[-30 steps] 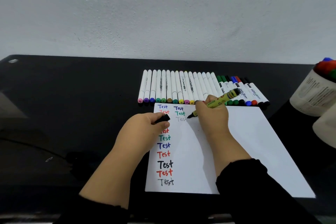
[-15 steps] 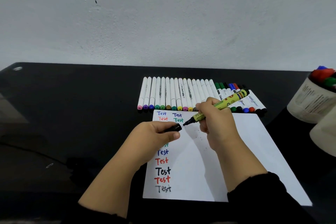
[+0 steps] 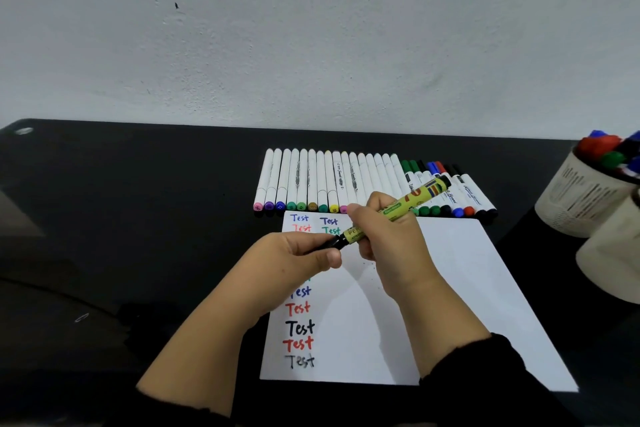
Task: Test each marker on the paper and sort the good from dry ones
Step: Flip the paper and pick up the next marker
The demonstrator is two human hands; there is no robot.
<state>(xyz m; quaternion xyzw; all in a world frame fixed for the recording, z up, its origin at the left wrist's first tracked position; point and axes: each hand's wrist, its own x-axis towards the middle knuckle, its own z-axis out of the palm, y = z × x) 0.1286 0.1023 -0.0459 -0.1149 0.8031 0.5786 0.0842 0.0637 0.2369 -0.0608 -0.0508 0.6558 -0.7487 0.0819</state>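
Note:
My right hand (image 3: 388, 246) grips a yellow-green permanent marker (image 3: 412, 199) by its barrel, tip end pointing left. My left hand (image 3: 294, 260) pinches the black cap (image 3: 334, 242), which sits on the marker's tip end. Both hands hover over a white sheet of paper (image 3: 457, 288) that carries two columns of the word "Test" in several colours. Behind the paper lies a row of white markers (image 3: 311, 180) with coloured ends, and beside them a group of whiteboard markers (image 3: 464, 198).
The desk (image 3: 138, 218) is black and glossy, against a white wall. At the right edge stands a pale cup (image 3: 575, 201) holding several markers, with a second pale container (image 3: 613, 253) in front of it.
The marker has lifted off the paper after writing a faint "Test". My two hands came together and the black cap now sits on the tip.

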